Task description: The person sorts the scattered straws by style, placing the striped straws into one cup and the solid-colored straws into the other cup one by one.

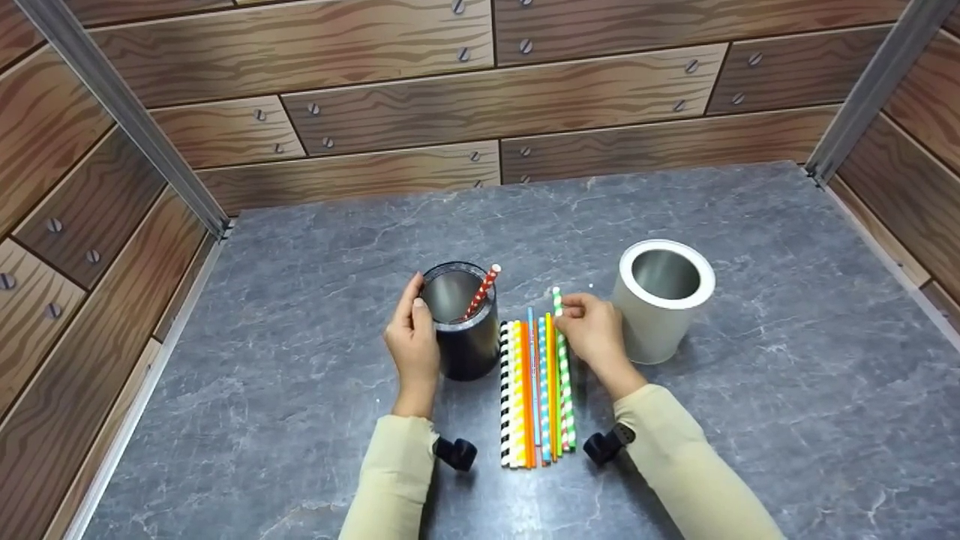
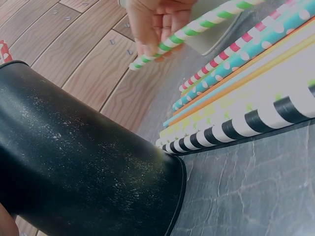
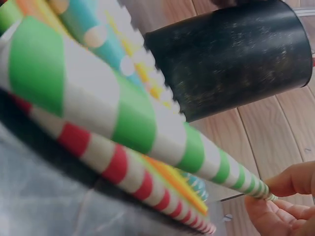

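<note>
Pinches the green-and-white straw (image 1: 566,379) near its far end between thumb and fingers of the right hand (image 1: 594,334), the nearer one. Runs its long axis near to far, lifted at the far end, along the right side of the straw row (image 1: 528,405). Left of that grip, has the black cup (image 1: 469,352) upright, held by the left hand (image 1: 414,349) at its left side. Cannot read any brand, label or writing.
</note>
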`<state>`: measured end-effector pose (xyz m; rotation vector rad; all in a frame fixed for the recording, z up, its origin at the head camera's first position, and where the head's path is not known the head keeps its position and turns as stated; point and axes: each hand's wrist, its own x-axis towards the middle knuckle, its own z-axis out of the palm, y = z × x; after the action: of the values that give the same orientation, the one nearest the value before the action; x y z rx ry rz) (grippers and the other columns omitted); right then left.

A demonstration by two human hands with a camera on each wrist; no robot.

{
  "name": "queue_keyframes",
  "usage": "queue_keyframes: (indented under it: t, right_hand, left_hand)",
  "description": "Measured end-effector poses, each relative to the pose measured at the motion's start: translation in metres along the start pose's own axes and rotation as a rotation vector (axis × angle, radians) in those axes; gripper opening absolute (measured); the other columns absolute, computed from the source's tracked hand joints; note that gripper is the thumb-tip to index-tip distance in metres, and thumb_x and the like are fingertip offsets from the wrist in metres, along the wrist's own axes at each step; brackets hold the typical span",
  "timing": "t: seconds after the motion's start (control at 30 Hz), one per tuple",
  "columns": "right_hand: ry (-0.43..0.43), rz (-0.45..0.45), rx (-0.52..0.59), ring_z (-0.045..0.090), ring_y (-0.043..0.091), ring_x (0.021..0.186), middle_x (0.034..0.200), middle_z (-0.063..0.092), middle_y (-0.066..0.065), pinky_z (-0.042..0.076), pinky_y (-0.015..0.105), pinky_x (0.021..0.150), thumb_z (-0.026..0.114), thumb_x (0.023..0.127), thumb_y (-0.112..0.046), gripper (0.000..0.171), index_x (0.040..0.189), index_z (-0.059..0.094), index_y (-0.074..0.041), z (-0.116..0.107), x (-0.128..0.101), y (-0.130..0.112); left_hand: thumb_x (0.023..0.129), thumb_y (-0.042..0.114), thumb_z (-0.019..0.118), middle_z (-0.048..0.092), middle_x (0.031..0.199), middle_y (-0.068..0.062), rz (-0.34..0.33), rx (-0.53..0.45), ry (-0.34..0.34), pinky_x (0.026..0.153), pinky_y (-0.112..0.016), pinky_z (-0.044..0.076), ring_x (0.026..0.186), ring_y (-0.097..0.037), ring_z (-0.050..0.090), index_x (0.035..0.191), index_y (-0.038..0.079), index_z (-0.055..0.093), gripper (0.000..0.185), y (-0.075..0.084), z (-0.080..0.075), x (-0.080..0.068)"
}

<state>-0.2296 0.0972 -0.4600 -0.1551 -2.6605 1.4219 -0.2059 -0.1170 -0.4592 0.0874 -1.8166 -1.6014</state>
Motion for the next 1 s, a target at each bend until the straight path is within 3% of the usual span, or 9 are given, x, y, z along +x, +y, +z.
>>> queue_keyframes:
  t: [0.2,0.4,1.0]
  right_hand:
    - [-0.020,0.015,0.150,0.055,0.006,0.063,0.082,0.067,0.013,0.045,0.017,0.055,0.062,0.073,-0.002,0.030,0.102,0.066,0.005,-0.006,-0.003,-0.017]
    - [-0.034,0.000,0.233,0.056,0.007,0.067,0.086,0.066,0.015,0.046,0.016,0.058,0.064,0.076,-0.002,0.030,0.105,0.065,0.004,-0.012,-0.007,-0.032]
    - [0.035,-0.101,0.540,0.055,0.007,0.069,0.087,0.060,0.011,0.052,0.017,0.061,0.060,0.078,0.008,0.030,0.108,0.057,0.007,-0.030,-0.019,-0.075]
  left_hand:
    - [0.091,0.002,0.045,0.062,0.119,-0.016,0.010,-0.009,0.002,0.097,-0.029,0.045,0.114,-0.023,0.056,0.120,-0.002,0.060,0.032,0.001,0.000,0.001]
    - [0.091,0.002,0.044,0.062,0.119,-0.015,0.004,-0.002,0.006,0.098,-0.028,0.045,0.114,-0.023,0.056,0.120,-0.002,0.060,0.033,0.001,0.000,0.001]
    - [0.091,0.001,0.045,0.062,0.119,-0.016,0.001,-0.013,0.013,0.098,-0.029,0.045,0.114,-0.024,0.056,0.120,-0.002,0.060,0.032,0.000,0.001,0.000]
